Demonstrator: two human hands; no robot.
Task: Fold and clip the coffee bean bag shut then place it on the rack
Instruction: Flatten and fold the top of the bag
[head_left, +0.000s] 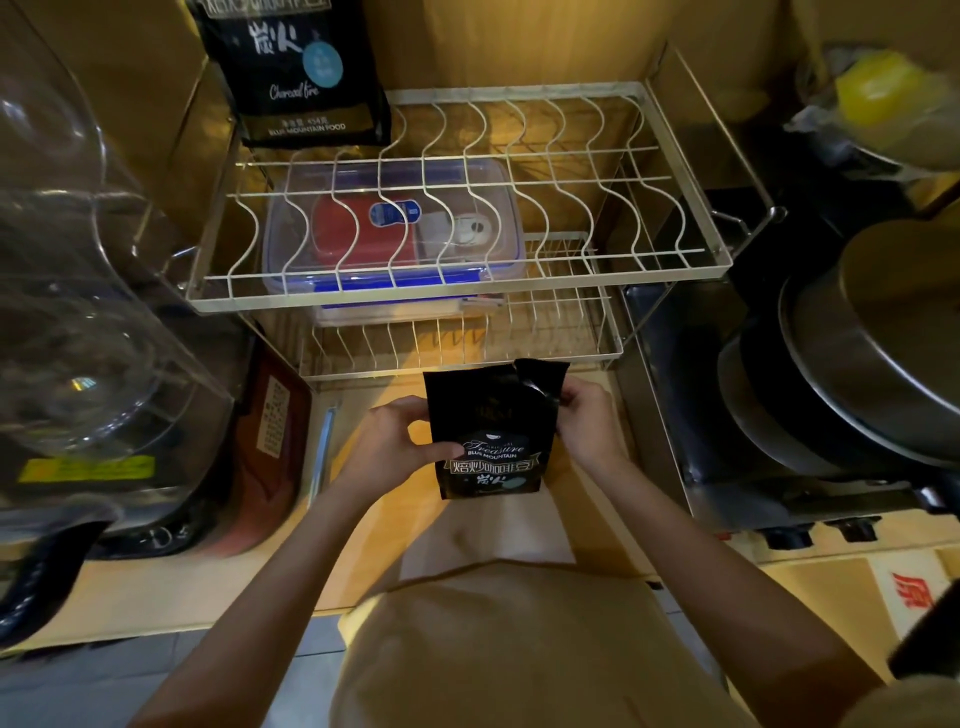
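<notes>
Hands are holding the black coffee bean bag (491, 431) upright above the worktop (400, 499), just in front of the wire rack (467, 244). My left hand (395, 447) is gripping its left side; my right hand (584, 421) is pinching the bent top corner. A second bag (296, 73) is standing on the rack's back left.

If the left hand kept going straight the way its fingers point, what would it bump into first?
The left hand points rightward and already holds the coffee bean bag, so it meets the bag first. The right hand is probably next.
</notes>
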